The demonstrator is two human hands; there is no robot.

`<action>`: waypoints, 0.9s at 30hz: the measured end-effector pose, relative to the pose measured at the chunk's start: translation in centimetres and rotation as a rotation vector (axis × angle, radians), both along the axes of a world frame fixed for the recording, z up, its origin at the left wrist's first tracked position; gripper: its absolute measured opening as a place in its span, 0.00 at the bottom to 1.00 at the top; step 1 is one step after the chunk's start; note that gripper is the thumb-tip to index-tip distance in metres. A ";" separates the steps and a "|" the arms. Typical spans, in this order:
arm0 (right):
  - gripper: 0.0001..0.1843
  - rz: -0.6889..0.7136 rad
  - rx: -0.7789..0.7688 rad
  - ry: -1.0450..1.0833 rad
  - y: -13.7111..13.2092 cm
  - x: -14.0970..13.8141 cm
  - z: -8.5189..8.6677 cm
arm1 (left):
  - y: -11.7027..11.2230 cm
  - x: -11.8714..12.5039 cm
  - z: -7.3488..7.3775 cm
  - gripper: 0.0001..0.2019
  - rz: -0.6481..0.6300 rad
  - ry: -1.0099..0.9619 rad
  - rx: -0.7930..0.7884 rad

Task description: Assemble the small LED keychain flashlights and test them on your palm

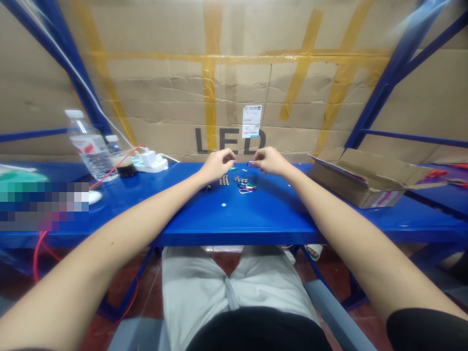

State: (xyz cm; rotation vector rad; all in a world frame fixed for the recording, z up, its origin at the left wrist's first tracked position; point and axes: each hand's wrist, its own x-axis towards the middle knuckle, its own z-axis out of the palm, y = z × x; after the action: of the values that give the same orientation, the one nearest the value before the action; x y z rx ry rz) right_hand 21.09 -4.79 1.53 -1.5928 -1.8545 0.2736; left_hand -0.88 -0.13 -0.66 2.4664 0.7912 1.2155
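Note:
My right hand (270,161) is above the far part of the blue table (234,219), fingertips pinched on a small purple-blue carabiner (250,165). Opposite it, my left hand (218,164) has its fingers curled inward. A green carabiner (233,168) shows just below those fingertips; whether they touch it I cannot tell. Between my forearms lies a small pile of coloured carabiners (247,188), among them green, purple and silver ones. Behind the pile sit several small metal pieces (224,180) in rows and a second cluster of metal pieces (240,179).
An open cardboard box (365,178) stands on the right. To the left are a water bottle (89,146), a bottle of dark liquid (122,158), a power strip (149,163) and a red cable (40,253). A large cardboard sheet (164,97) rises behind the table.

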 end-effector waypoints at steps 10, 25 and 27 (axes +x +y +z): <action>0.04 0.019 -0.092 -0.048 -0.2 1.2 0.4 | 2.1 1.8 0.6 0.07 0.008 0.158 -0.029; 0.03 0.106 -0.236 -0.162 0.0 1.7 0.3 | 2.6 4.4 -0.8 0.05 0.006 0.320 -0.170; 0.03 0.116 -0.241 -0.165 -0.2 1.6 0.3 | 2.8 4.4 -0.9 0.05 0.012 0.386 -0.136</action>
State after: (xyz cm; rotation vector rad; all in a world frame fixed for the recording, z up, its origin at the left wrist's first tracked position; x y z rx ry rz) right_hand 22.69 -4.96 1.87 -1.7127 -2.1105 0.4441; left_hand 3.47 2.62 -1.58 2.6160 0.9490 0.6667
